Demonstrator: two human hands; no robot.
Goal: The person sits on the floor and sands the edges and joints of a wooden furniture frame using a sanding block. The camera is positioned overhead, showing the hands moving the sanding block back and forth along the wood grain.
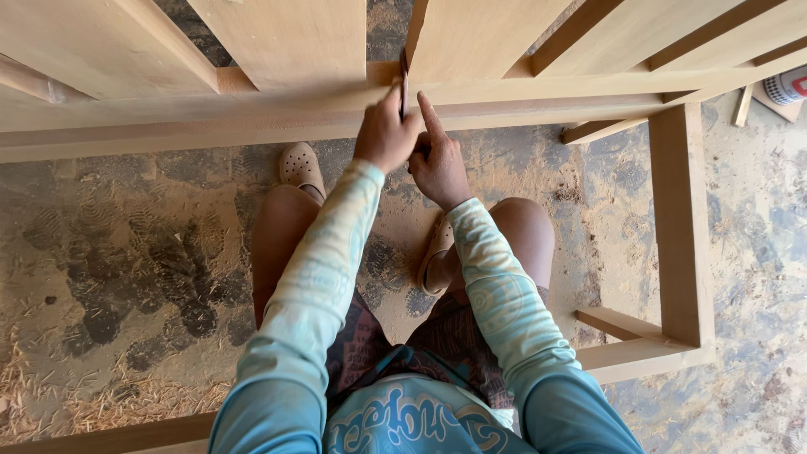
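Note:
My left hand point(387, 134) is closed around a thin dark flat tool point(403, 84) that stands upright in the narrow gap between two pale wooden panels point(294, 38). The tool's lower end sits at the long horizontal wooden rail point(210, 118). My right hand point(439, 168) is pressed up against the left one. Its index finger points up and rests on the rail just right of the tool, while its other fingers are curled. What lies inside that palm is hidden. Both arms wear light blue-green sleeves.
I sit inside a bare wooden furniture frame; its right post point(681, 219) and lower rails point(639, 357) box me in. My knees and beige clogs point(301, 166) rest on a dusty concrete floor with sawdust and shavings point(109, 395). A small can point(788, 84) stands at top right.

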